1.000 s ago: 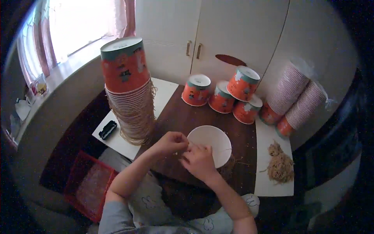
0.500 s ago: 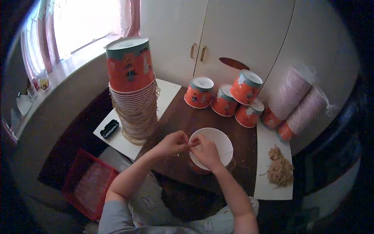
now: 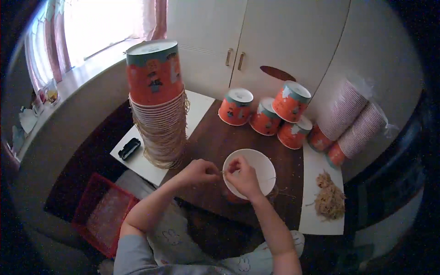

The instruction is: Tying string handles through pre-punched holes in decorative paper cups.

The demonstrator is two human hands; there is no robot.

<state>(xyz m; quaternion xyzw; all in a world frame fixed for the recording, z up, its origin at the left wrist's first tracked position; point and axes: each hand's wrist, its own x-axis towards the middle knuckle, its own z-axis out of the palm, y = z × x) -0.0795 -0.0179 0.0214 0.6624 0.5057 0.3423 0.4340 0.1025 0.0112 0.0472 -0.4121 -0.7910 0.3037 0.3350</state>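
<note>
An open paper bucket (image 3: 262, 166), white inside, stands upright on the dark table in front of me. At its left rim my left hand (image 3: 200, 172) and my right hand (image 3: 243, 178) meet, fingertips pinched close together. Between them is a small pale bit of what looks like twine; the fingers hide most of it. My right hand is over the bucket's opening, my left just outside the rim. A thin strand (image 3: 268, 179) crosses the bucket's right side, and loose ends (image 3: 286, 194) lie on the table beside it.
At the left rises a tall stack of upside-down orange buckets (image 3: 155, 78) with twine hanging round it, beside a black tray (image 3: 129, 149). Several orange buckets (image 3: 236, 107) stand behind. To the right are plastic-wrapped bucket stacks (image 3: 343, 107) and a twine heap (image 3: 330, 197). A red basket (image 3: 82, 217) sits low left.
My hands have shifted slightly, the left one drawing a little to the left and down, so the gap between them is wider. The bucket stays nearly in place.
</note>
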